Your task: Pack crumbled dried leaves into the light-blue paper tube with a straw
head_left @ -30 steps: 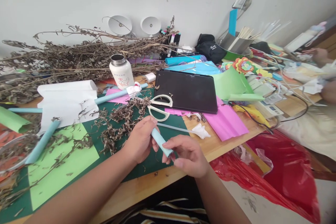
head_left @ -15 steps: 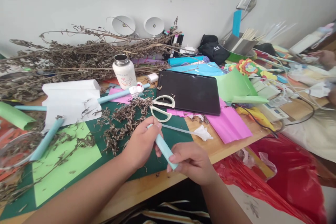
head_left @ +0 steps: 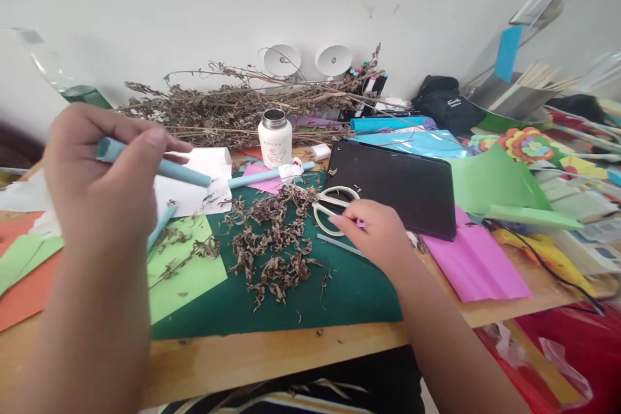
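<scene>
My left hand is raised at the left, its fingers closed around a light blue paper tube that points right. Over the green cutting mat, my right hand has its fingers pinched at the lower handle loop of the cream-handled scissors. The scissors' blades are hidden among crumbled dried leaves. Just below the scissors lies a thin translucent stick, partly covered by my right hand. Another blue paper tube, wrapped with white tissue near one end, lies beyond the leaves.
An open white bottle stands behind the mat, before a heap of dried stems. A black tablet lies right of the scissors, near pink paper. Green paper and white paper lie at the left.
My left hand has carried the blue tube up and to the left. My right hand has let go of the tube and reached the scissors. The view has swung left.
</scene>
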Demonstrator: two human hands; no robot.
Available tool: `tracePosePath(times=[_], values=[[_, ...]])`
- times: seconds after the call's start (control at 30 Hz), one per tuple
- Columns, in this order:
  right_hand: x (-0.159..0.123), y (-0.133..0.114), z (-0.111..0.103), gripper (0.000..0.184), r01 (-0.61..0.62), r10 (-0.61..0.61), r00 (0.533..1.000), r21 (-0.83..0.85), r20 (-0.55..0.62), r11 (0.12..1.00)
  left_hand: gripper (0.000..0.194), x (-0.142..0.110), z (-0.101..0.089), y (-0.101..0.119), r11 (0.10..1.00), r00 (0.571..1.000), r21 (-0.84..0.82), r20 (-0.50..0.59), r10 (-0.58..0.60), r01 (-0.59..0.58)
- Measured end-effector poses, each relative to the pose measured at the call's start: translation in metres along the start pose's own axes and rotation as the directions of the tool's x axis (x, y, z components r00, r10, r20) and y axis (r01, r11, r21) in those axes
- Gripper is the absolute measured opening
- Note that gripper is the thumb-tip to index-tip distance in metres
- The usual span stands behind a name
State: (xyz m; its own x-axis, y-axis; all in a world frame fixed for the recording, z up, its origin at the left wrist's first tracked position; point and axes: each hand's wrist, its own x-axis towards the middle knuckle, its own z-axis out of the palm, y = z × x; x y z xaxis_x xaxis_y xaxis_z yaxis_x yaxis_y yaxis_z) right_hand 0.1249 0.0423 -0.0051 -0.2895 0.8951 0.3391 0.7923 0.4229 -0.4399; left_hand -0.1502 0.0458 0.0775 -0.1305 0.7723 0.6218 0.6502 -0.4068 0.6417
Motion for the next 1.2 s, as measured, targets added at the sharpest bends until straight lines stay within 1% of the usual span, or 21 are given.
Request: tracePosePath(times=[0.03, 0.07, 0.1, 0.13, 0.17, 0.2, 0.23, 0.27, 0.3, 0.33, 0.4, 0.47, 0.57, 0.63, 0.77, 0.87, 0.97, 1.03, 1.1, 1.13, 1.2], values=[[0.011, -0.006, 0.007, 0.033, 0.029, -0.029, 1.000, -0.003, 0.011, 1.000, 0.006, 0.000, 0.014, 0.006, 0.994, 0.985, -0.106, -0.174, 0.010, -0.029], [0.021, -0.012, 0.014, 0.033, 0.061, -0.060, 0.998, -0.004, 0.026, 0.998, 0.005, -0.001, 0.029, 0.011, 0.990, 0.982, -0.134, -0.188, 0.013, -0.039], [0.029, -0.016, 0.022, 0.031, 0.094, -0.094, 0.995, -0.003, 0.044, 0.996, 0.004, 0.000, 0.042, 0.016, 0.993, 0.994, -0.112, -0.111, 0.026, -0.038], [0.035, -0.019, 0.030, 0.027, 0.125, -0.125, 0.990, -0.004, 0.059, 0.992, 0.007, 0.001, 0.054, 0.019, 0.997, 0.998, -0.041, 0.010, 0.062, -0.061], [0.038, -0.020, 0.037, 0.024, 0.154, -0.153, 0.985, -0.007, 0.077, 0.988, 0.014, 0.002, 0.064, 0.020, 0.990, 0.986, 0.075, 0.123, 0.108, -0.118], [0.039, -0.021, 0.044, 0.021, 0.177, -0.175, 0.980, -0.015, 0.095, 0.984, 0.021, 0.004, 0.070, 0.018, 0.964, 0.951, 0.187, 0.280, 0.129, -0.186], [0.039, -0.020, 0.050, 0.021, 0.193, -0.189, 0.976, -0.026, 0.112, 0.981, 0.027, 0.004, 0.075, 0.014, 0.925, 0.877, 0.281, 0.470, 0.101, -0.257], [0.038, -0.018, 0.056, 0.021, 0.202, -0.195, 0.972, -0.041, 0.129, 0.978, 0.032, 0.004, 0.077, 0.007, 0.878, 0.773, 0.350, 0.633, 0.036, -0.327], [0.035, -0.017, 0.060, 0.022, 0.205, -0.195, 0.970, -0.059, 0.143, 0.977, 0.033, 0.003, 0.078, -0.001, 0.833, 0.642, 0.390, 0.765, -0.055, -0.393], [0.033, -0.016, 0.063, 0.023, 0.203, -0.189, 0.970, -0.078, 0.156, 0.976, 0.032, 0.000, 0.079, -0.010, 0.825, 0.588, 0.394, 0.803, -0.095, -0.405], [0.030, -0.015, 0.066, 0.030, 0.193, -0.172, 0.969, -0.111, 0.175, 0.975, 0.032, -0.007, 0.079, -0.029, 0.809, 0.539, 0.427, 0.826, -0.166, -0.405], [0.029, -0.016, 0.068, 0.039, 0.191, -0.164, 0.967, -0.131, 0.193, 0.973, 0.029, -0.016, 0.079, -0.043, 0.808, 0.499, 0.415, 0.848, -0.176, -0.419], [0.029, -0.021, 0.068, 0.046, 0.207, -0.176, 0.961, -0.136, 0.213, 0.969, 0.025, -0.025, 0.080, -0.052, 0.796, 0.479, 0.394, 0.865, -0.152, -0.459], [0.029, -0.022, 0.069, 0.040, 0.213, -0.182, 0.958, -0.128, 0.220, 0.969, 0.022, -0.027, 0.082, -0.052, 0.778, 0.473, 0.378, 0.873, -0.118, -0.502], [0.028, -0.015, 0.071, 0.015, 0.170, -0.150, 0.969, -0.090, 0.195, 0.981, 0.016, -0.024, 0.080, -0.048, 0.799, 0.503, 0.344, 0.862, -0.060, -0.494], [0.030, -0.007, 0.070, 0.011, 0.115, -0.110, 0.982, -0.024, 0.153, 0.993, 0.017, -0.019, 0.072, -0.043, 0.822, 0.525, 0.354, 0.847, -0.081, -0.445], [0.031, -0.003, 0.065, 0.014, 0.078, -0.088, 0.990, 0.093, 0.107, 0.993, 0.022, -0.015, 0.062, -0.035, 0.911, 0.566, 0.296, 0.820, -0.087, -0.288], [0.031, -0.004, 0.060, 0.019, 0.081, -0.098, 0.992, 0.200, 0.077, 0.977, 0.022, -0.014, 0.059, -0.029, 0.969, 0.609, 0.199, 0.790, -0.071, -0.145], [0.029, -0.005, 0.057, 0.025, 0.098, -0.122, 0.991, 0.316, 0.055, 0.944, 0.021, -0.016, 0.059, -0.023, 0.995, 0.634, 0.097, 0.772, -0.057, -0.028], [0.028, -0.006, 0.056, 0.028, 0.105, -0.132, 0.990, 0.372, 0.049, 0.922, 0.020, -0.018, 0.060, -0.021, 0.998, 0.636, 0.053, 0.770, -0.055, 0.022], [0.025, -0.008, 0.056, 0.034, 0.107, -0.144, 0.989, 0.473, 0.044, 0.874, 0.019, -0.024, 0.063, -0.018, 0.994, 0.616, -0.011, 0.786, -0.058, 0.107]])
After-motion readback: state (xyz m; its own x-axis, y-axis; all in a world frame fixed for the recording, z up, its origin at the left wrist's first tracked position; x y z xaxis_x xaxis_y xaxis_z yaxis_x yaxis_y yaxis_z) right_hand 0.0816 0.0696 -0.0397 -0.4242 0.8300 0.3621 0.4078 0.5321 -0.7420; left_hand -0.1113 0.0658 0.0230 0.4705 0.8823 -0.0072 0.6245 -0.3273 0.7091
